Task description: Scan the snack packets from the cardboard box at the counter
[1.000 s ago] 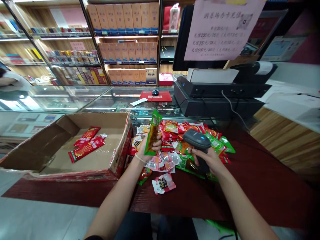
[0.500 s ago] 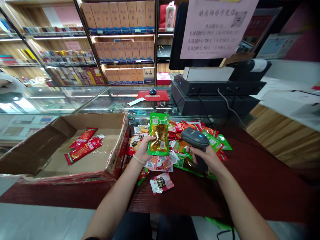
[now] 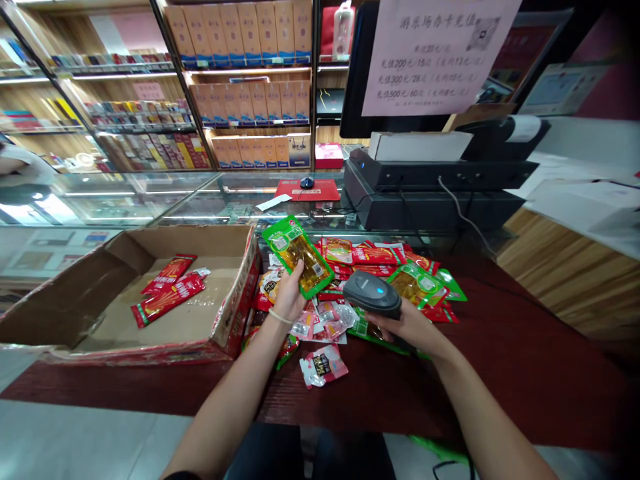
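My left hand [image 3: 291,293] grips a green-edged snack packet [image 3: 300,255] with a clear window and brown food inside, tilted to the left above the pile. A dark barcode scanner [image 3: 373,293] is in my right hand [image 3: 407,327], its head pointing left toward the packet; the fingers round its handle are partly hidden. Under and behind both hands lies a heap of snack packets, among them red packets [image 3: 377,255], another green packet [image 3: 413,283] and small pink and clear packets [image 3: 333,319]. One pink-and-white packet [image 3: 323,365] lies apart, nearer to me.
An open cardboard box [image 3: 240,293] on the left holds red packets [image 3: 173,300]. Behind the pile are a glass counter [image 3: 195,200], a red mat [image 3: 320,191] with a mouse, and a black cash drawer [image 3: 435,210]. The scanner's cable hangs at the front right.
My left hand has tipped the green packet over to the left, from upright to slanted. The scanner in my right hand has moved left and slightly down, closer to the packet.
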Motion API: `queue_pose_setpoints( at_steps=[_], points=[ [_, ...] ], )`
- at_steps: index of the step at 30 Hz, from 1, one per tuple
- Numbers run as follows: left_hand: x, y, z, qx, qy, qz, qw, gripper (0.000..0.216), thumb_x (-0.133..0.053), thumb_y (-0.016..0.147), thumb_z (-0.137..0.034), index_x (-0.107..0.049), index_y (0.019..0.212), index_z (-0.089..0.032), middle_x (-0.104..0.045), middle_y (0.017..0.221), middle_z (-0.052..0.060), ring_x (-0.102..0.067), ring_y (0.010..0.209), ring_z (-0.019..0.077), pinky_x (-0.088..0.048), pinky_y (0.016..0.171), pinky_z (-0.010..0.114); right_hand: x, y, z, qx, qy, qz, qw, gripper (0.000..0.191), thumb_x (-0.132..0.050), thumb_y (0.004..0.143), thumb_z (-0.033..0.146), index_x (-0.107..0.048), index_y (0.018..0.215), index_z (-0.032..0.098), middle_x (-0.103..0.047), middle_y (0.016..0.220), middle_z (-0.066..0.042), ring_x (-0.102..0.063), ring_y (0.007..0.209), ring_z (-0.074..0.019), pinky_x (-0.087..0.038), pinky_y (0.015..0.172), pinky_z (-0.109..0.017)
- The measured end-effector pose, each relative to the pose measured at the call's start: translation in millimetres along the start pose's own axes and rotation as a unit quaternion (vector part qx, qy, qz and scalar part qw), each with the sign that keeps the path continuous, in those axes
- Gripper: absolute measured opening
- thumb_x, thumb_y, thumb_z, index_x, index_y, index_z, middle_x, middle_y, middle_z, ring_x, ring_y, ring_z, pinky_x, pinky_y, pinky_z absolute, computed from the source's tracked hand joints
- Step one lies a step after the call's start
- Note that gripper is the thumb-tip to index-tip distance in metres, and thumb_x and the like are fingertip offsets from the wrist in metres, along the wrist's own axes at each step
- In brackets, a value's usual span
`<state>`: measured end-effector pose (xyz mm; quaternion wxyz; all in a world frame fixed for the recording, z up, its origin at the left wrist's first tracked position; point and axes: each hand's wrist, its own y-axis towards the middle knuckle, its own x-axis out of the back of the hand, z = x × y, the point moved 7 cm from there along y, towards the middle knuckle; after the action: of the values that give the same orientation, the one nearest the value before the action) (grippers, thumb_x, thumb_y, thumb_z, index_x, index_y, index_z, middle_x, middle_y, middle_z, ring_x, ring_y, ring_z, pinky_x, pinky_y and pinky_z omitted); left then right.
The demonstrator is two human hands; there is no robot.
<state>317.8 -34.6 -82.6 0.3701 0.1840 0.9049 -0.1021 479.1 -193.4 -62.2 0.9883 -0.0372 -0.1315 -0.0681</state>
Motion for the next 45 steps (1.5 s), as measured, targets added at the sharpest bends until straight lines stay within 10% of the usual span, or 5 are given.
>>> queue_pose_setpoints(
  at_steps=[13,23,31,34,45],
  points=[
    [-24,-10,-12,-0.037,0.043,0.021,0.998,0.05,-0.08,0.068,-0.029,-0.059,0.111,-0.016,-0.071,0.108,0.008,-0.068,0.097,0.0224,-0.052,0.092,0.041,12,5,10,0.007,0.038,0.001,0.999,0.034,-0.07,0.079,0.048,-0.062,0.086,0.016,-0.057,0.049,0.001,-0.05,0.041,-0.0125,-0.039,0.044,-0.025],
    [-30,-69,-163,-0.189,0.304,0.057,0.932,0.046,-0.072,0.076,-0.035,-0.062,0.117,-0.017,-0.07,0.114,0.008,-0.066,0.099,0.0231,-0.053,0.088,0.035,-23,8,75,0.058,0.067,-0.015,0.996,0.034,-0.072,0.078,0.047,-0.065,0.091,0.016,-0.056,0.051,0.001,-0.049,0.043,-0.0125,-0.038,0.044,-0.025],
    [97,-84,-305,-0.271,0.755,-0.173,0.571,0.048,-0.051,0.088,-0.019,-0.056,0.135,-0.024,-0.066,0.124,0.008,-0.061,0.115,0.0272,-0.045,0.099,0.037,-89,36,101,0.07,0.074,0.032,0.994,0.036,-0.072,0.076,0.048,-0.064,0.087,0.014,-0.056,0.047,0.001,-0.049,0.039,-0.0121,-0.041,0.043,-0.025],
    [140,-69,-315,-0.197,0.822,-0.17,0.506,0.055,-0.055,0.083,-0.017,-0.053,0.137,-0.016,-0.059,0.133,0.012,-0.054,0.124,0.0281,-0.041,0.105,0.037,-106,46,108,0.08,0.086,0.05,0.992,0.035,-0.072,0.076,0.047,-0.063,0.086,0.015,-0.056,0.048,0.001,-0.049,0.038,-0.0119,-0.04,0.041,-0.025],
    [110,-64,-290,-0.197,0.796,-0.07,0.568,0.04,-0.05,0.088,-0.033,-0.065,0.122,-0.019,-0.068,0.12,0.007,-0.064,0.111,0.0238,-0.047,0.098,0.034,-99,42,108,0.066,0.095,0.017,0.993,0.03,-0.072,0.075,0.044,-0.062,0.08,0.017,-0.054,0.044,0.003,-0.048,0.035,-0.0111,-0.039,0.038,-0.023]
  ],
)
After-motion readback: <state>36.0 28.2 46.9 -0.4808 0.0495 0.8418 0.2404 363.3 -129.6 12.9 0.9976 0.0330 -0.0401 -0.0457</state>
